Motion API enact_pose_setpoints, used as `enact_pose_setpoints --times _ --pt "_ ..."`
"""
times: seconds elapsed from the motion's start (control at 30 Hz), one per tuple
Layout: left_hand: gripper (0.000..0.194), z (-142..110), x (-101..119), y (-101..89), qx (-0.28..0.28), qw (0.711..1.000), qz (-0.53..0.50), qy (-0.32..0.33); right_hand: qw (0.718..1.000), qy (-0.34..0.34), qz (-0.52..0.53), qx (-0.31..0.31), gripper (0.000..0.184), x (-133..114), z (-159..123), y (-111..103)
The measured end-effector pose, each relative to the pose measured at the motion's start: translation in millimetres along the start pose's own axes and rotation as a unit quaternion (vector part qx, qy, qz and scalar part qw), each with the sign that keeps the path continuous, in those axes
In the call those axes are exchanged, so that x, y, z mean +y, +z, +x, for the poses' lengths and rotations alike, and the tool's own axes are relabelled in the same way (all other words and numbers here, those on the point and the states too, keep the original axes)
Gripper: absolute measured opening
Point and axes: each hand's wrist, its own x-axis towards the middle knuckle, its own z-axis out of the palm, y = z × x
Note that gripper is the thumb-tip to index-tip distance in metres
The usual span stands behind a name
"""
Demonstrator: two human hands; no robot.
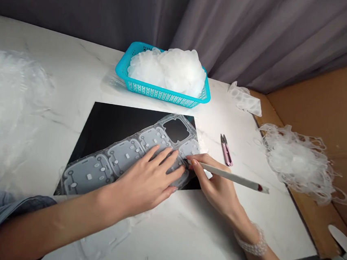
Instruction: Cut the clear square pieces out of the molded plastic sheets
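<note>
A long translucent silicone sheet (118, 157) with moulded square panels lies diagonally across a black mat (112, 124). My left hand (150, 177) rests flat on the sheet's right part, fingers stretched out and pressing it down. My right hand (214, 183) is closed in a pen-like grip round a slim white tool (236, 177) with a dark red end. The tool's tip touches the sheet right beside my left fingertips.
A turquoise basket (165, 92) piled with translucent pieces stands behind the mat. Small pink snips (226, 150) lie to the right. A heap of trimmed scraps (299, 162) sits on a cardboard sheet (330, 120). Crumpled plastic film (8, 89) covers the left.
</note>
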Motion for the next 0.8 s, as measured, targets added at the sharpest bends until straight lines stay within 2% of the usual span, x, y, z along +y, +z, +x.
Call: enact_pose_setpoints --times 0.33,0.4,0.47,0.6,0.67,0.8 --pt "0.046 0.2 0.7 -1.7 -0.019 1.000 0.001 -0.004 0.999 0.041 -0.028 -0.009 0.020 -12.0 -7.6 -8.5" --pt "0.047 0.5 1.8 -2.8 -0.017 1.000 0.003 -0.002 0.999 0.007 -0.042 -0.002 0.018 -10.7 -10.7 -5.9" --pt "0.047 1.2 3.0 -3.9 -0.017 1.000 0.006 -0.003 0.996 -0.057 -0.064 0.016 0.016 -6.8 -12.0 1.1" --pt "0.042 1.9 4.9 -3.8 -0.015 1.000 0.008 -0.010 0.971 -0.187 -0.146 0.035 0.024 3.3 -14.3 16.5" --pt "0.043 1.1 5.8 -2.2 -0.015 1.000 0.015 -0.009 0.956 -0.215 -0.197 0.022 0.029 5.4 -16.5 19.7" --pt "0.049 -1.2 7.3 3.0 -0.015 0.999 0.040 0.003 0.938 -0.224 -0.262 0.022 0.033 3.0 -17.5 20.4"
